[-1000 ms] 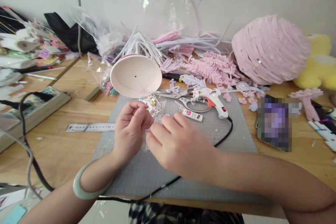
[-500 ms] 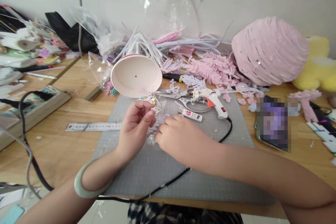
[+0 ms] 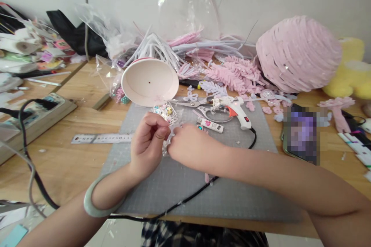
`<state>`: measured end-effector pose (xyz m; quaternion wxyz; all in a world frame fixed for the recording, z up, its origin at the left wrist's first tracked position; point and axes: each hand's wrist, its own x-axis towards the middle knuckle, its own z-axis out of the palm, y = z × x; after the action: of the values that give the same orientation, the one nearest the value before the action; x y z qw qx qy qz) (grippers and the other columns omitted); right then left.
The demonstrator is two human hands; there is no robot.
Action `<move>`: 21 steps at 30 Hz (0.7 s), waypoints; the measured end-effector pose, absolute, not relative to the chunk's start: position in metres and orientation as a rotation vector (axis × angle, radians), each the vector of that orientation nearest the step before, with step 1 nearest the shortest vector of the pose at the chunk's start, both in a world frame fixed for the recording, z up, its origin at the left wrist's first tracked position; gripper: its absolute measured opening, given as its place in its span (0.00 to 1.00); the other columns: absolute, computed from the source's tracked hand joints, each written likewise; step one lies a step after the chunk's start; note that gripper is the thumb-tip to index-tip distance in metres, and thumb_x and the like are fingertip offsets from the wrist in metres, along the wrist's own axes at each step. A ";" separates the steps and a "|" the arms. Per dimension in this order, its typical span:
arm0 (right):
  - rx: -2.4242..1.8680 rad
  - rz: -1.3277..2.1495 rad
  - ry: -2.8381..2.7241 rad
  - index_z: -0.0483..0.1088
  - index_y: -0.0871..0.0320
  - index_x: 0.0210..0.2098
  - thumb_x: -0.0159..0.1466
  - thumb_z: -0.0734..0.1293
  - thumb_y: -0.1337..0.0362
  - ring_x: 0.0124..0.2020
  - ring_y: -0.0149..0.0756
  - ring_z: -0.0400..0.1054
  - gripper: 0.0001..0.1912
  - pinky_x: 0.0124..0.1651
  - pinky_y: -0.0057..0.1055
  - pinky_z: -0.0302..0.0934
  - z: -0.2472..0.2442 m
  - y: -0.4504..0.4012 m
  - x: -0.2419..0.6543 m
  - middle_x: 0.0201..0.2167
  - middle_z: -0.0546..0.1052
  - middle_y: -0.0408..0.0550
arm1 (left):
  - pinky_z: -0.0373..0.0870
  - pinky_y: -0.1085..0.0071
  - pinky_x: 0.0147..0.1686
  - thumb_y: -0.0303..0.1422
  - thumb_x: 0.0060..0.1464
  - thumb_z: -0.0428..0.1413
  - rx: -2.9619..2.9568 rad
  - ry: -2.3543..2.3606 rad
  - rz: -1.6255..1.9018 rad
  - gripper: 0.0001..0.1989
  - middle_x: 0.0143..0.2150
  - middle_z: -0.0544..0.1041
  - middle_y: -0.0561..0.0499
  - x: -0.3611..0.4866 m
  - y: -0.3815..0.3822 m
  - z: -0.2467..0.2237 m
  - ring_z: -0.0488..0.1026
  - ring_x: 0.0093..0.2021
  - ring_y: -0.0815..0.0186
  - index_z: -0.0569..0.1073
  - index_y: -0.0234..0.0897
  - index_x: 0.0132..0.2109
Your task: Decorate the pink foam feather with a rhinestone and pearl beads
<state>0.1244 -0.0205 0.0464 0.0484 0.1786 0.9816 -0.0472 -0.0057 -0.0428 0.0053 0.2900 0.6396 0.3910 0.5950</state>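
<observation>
My left hand (image 3: 149, 144), with a pale green bangle (image 3: 100, 197) on its wrist, is closed in a pinch over the grey cutting mat (image 3: 162, 197). What its fingers hold is hidden or too small to name. My right hand (image 3: 191, 146) is curled close beside it, back of the hand up, its fingertips out of sight. Between and below the hands shows a bit of clear plastic with small beads (image 3: 165, 148). Just beyond them lies a tangle of white cord with coloured beads (image 3: 168, 112). A white lighter (image 3: 213, 125) rests near my right hand.
A white glue gun (image 3: 242, 114) and scissors (image 3: 207, 110) lie behind the hands. A white bowl-shaped container (image 3: 150, 81), pink fuzzy stems (image 3: 228, 73) and a pink wrapped ball shape (image 3: 300, 54) stand at the back. A ruler (image 3: 101, 138), power strip (image 3: 49, 112) and phone (image 3: 300, 135) flank the mat.
My right hand has shifted slightly up and left, nearer the left hand. The left hand has moved a little down, uncovering more of the beaded cord.
</observation>
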 end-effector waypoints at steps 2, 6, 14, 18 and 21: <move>0.615 -0.150 2.997 0.70 0.63 0.21 0.57 0.63 0.77 0.29 0.40 0.70 0.11 0.27 0.31 0.57 0.041 -0.022 0.119 0.20 0.75 0.50 | 0.62 0.74 0.27 0.24 0.58 0.48 1.779 1.086 1.553 0.05 0.30 0.64 0.54 -0.006 -0.042 0.005 0.63 0.28 0.71 0.66 0.38 0.36; 0.635 -0.199 3.036 0.71 0.63 0.22 0.59 0.62 0.76 0.29 0.40 0.71 0.11 0.28 0.32 0.59 0.035 -0.022 0.115 0.21 0.75 0.50 | 0.62 0.74 0.26 0.25 0.59 0.49 1.760 1.117 1.531 0.04 0.31 0.63 0.54 -0.008 -0.042 0.005 0.62 0.27 0.72 0.66 0.38 0.37; 0.644 -0.189 3.098 0.72 0.65 0.24 0.58 0.61 0.78 0.31 0.43 0.71 0.11 0.27 0.33 0.59 0.026 -0.023 0.119 0.24 0.76 0.53 | 0.63 0.72 0.28 0.29 0.59 0.49 1.901 1.151 1.451 0.03 0.31 0.64 0.53 -0.009 -0.041 0.006 0.64 0.30 0.69 0.66 0.38 0.36; 0.599 -0.224 3.065 0.72 0.66 0.25 0.59 0.60 0.78 0.31 0.43 0.71 0.11 0.27 0.33 0.59 0.024 -0.021 0.118 0.24 0.76 0.55 | 0.64 0.71 0.30 0.31 0.60 0.48 1.891 1.166 1.423 0.04 0.32 0.65 0.53 -0.009 -0.040 0.004 0.65 0.31 0.68 0.66 0.39 0.36; 0.575 -0.223 3.060 0.71 0.66 0.26 0.59 0.59 0.78 0.31 0.43 0.71 0.11 0.28 0.34 0.59 0.029 -0.018 0.123 0.26 0.76 0.55 | 0.64 0.70 0.32 0.32 0.60 0.48 1.864 1.165 1.406 0.04 0.33 0.65 0.53 -0.009 -0.038 0.002 0.66 0.33 0.67 0.66 0.39 0.37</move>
<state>0.1234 -0.0184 0.0285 0.0099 0.1842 0.9802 -0.0714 -0.0092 -0.0383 0.0025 0.2630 0.6891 0.4307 0.5200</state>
